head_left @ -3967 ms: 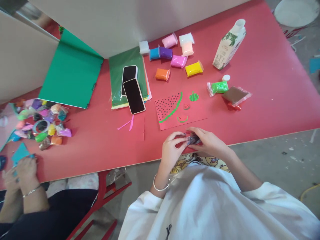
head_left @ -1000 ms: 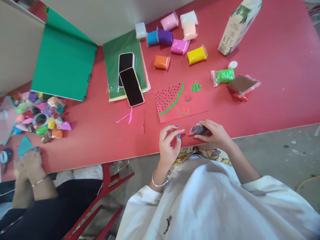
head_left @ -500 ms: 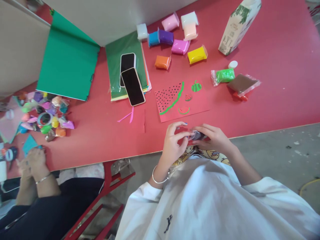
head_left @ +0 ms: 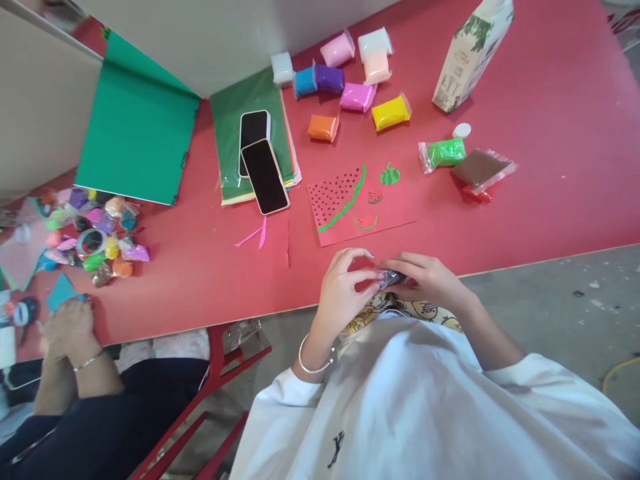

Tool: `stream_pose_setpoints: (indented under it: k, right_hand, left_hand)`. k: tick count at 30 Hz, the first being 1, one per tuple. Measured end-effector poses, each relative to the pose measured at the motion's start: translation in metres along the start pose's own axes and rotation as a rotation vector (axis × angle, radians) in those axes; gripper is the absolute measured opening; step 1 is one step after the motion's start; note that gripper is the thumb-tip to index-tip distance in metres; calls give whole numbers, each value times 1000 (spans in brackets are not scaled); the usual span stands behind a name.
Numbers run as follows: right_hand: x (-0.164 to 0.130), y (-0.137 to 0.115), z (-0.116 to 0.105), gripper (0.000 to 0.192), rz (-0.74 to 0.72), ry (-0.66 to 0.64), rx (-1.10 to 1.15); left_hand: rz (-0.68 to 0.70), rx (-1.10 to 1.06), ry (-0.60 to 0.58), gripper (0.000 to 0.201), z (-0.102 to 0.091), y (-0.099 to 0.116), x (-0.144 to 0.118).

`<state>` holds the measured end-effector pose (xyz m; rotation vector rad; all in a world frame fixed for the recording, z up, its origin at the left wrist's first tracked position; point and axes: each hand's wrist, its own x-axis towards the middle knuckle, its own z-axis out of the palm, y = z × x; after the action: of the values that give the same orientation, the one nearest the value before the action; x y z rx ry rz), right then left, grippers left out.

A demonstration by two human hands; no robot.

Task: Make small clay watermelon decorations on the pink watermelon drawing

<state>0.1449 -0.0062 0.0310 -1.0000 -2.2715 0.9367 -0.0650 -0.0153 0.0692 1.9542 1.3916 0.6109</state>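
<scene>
Between my two hands, at the table's front edge, is a small clear-wrapped packet of black clay (head_left: pixel 393 278). The fingertips of my left hand (head_left: pixel 346 285) pinch the wrapper's left end. My right hand (head_left: pixel 431 280) is wrapped round the dark part and hides much of it. Just beyond my hands lies a red card (head_left: pixel 390 217) with a watermelon slice (head_left: pixel 345 200) of green rind and black dots, two smaller slices and a whole striped watermelon (head_left: pixel 390 175). Pink plastic clay tools (head_left: pixel 262 235) lie to its left.
Several clay packets lie at the back, including a yellow packet (head_left: pixel 391 112). A green packet (head_left: pixel 447 153), a brown packet (head_left: pixel 480 168) and a carton (head_left: pixel 473 57) are at right. Two phones (head_left: pixel 265 177) rest on coloured sheets. At left, another person's hands (head_left: pixel 73 327) are near more clay.
My hands stay at the table edge, still on the black clay packet, with small finger shifts. The view has shifted slightly. The other person's hands have moved closer together.
</scene>
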Motion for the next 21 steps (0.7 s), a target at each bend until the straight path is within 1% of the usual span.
stream_pose_setpoints:
  k: [2,5,7,14,19,21]
  right_hand:
    - [0,0,0,38,5,5,26]
    - [0,0,0,39,4,27,45]
    - [-1,0,0,39,3,17,53]
    - [3,-2,-1,40,6,-29,88]
    - [3,-1,0,40,15,-60,105]
    - [3,-1,0,41,27,-77,116]
  left_hand:
    - [14,5,4,9,-1,1,0]
    - [24,8,-22,12,-2,2,-1]
    - [24,16,-33,11,-2,1,-1]
    - [50,67,14,5,-2,2,-2]
    - [65,93,-65,4,-6,1,-1]
    - [69,96,-79,5,-6,1,-2]
